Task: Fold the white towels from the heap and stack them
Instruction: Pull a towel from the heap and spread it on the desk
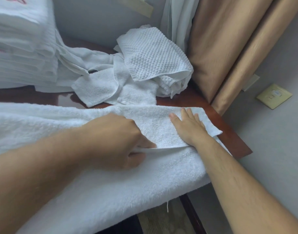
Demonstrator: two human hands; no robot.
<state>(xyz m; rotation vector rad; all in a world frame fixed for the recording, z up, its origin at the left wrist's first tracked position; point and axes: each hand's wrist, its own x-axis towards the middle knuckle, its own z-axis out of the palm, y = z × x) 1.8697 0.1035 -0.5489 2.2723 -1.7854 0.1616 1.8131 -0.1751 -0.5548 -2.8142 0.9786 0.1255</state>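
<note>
Wooden table (229, 132) bears spread towel (111, 183), heap (144, 65), stack (18, 48)

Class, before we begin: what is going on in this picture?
A person is folding a white towel on a wooden table. The left grip pinches the towel's folded edge, while the right grip presses flat on the turned-over flap. Behind it lies the heap of unfolded towels, and a stack of folded ones stands at the far left.

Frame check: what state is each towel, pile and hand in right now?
Big towel: spread over the table edge, partly folded.
Left hand: pinches the towel's fold edge.
Right hand: flat, pressing the folded flap.
Heap: crumpled, unfolded.
Stack: folded, neat.
</note>
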